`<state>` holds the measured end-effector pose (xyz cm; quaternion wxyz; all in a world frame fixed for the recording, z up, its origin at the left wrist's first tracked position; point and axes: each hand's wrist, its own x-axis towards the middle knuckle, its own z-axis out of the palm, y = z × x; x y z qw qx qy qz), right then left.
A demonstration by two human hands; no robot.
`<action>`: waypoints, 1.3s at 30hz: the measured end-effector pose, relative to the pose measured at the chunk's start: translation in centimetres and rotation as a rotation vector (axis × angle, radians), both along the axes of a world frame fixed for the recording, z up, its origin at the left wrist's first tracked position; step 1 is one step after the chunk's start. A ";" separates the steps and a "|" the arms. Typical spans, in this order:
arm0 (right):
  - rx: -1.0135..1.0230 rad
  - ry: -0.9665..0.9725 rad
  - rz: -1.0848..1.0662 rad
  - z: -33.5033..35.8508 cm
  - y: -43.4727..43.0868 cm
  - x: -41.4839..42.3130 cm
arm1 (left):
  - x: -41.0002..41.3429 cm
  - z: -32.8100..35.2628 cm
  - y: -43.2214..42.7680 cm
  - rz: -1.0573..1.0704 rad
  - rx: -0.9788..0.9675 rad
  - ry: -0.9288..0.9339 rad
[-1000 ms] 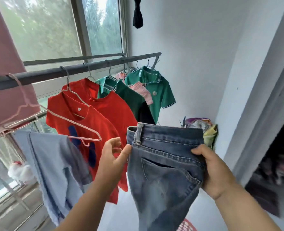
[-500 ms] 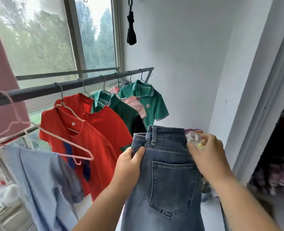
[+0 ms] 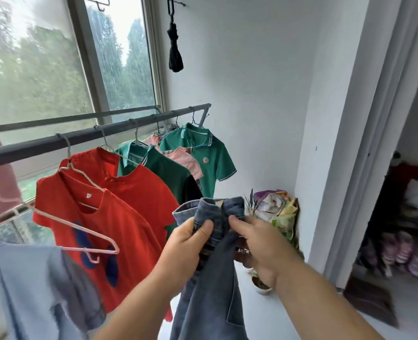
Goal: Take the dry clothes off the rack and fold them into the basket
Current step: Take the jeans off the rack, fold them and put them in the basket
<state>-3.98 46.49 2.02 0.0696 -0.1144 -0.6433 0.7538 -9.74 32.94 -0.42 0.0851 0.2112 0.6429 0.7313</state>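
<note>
A pair of blue jeans [image 3: 213, 298] hangs in front of me, its waistband bunched together at the top. My left hand [image 3: 186, 244] grips the waistband from the left. My right hand [image 3: 259, 241] holds it from the right, fingers pinching the denim. On the grey rack bar [image 3: 85, 136] hang two red shirts [image 3: 100, 231], green polo shirts [image 3: 203, 163] and a pink garment [image 3: 186, 158] on hangers. A light blue shirt [image 3: 31, 285] hangs at the lower left. An empty pink hanger [image 3: 80, 231] dangles in front of the red shirt. No basket is in view.
A window [image 3: 56, 65] runs behind the rack. A black folded umbrella [image 3: 175, 50] hangs from a wall hook. A colourful bag [image 3: 276, 212] and a small potted plant [image 3: 259, 283] sit in the corner. A doorway at right shows shoes [image 3: 399, 253] on the floor.
The waistband was spread flat between my hands; now my hands have come together and the jeans are folded lengthwise, bunched at the top. The view tilted upward.
</note>
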 end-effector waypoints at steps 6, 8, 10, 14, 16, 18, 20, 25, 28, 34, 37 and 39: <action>-0.164 0.028 -0.287 2.5 4.3 -1.7 | -3.4 4.0 -3.2 0.175 0.027 0.037; -0.147 0.059 -0.389 3.6 6.1 -1.9 | -4.7 5.3 -4.5 0.255 0.031 0.064; -0.141 0.106 -0.377 4.7 7.3 -1.9 | -6.0 6.3 -5.6 0.340 0.030 0.100; 0.043 0.193 -0.288 5.7 9.7 -1.7 | -7.4 7.5 -6.9 0.464 -0.014 0.199; 0.147 0.197 -0.310 5.3 10.8 -1.9 | -7.5 7.7 -7.2 0.501 -0.022 0.223; 0.190 0.168 -0.351 4.5 11.8 -2.0 | -7.3 7.9 -7.2 0.521 -0.025 0.246; 0.208 0.118 -0.408 3.5 12.6 -2.4 | -7.0 8.2 -7.1 0.520 -0.025 0.266; 0.417 0.062 -0.543 2.3 13.1 -3.1 | -6.0 10.2 -6.0 0.481 -0.062 0.364; 0.483 0.042 -0.537 2.6 12.7 -3.2 | -5.6 12.1 -4.7 0.473 -0.115 0.439; 0.629 -0.027 -0.542 2.4 12.5 -3.0 | -4.7 15.2 -3.2 0.476 -0.277 0.574; 0.836 0.075 -0.571 3.0 10.7 -1.9 | -4.1 16.1 -2.4 0.456 -0.280 0.591; 0.907 0.275 -0.466 3.6 8.8 -0.8 | -3.6 16.4 -1.8 0.436 -0.278 0.594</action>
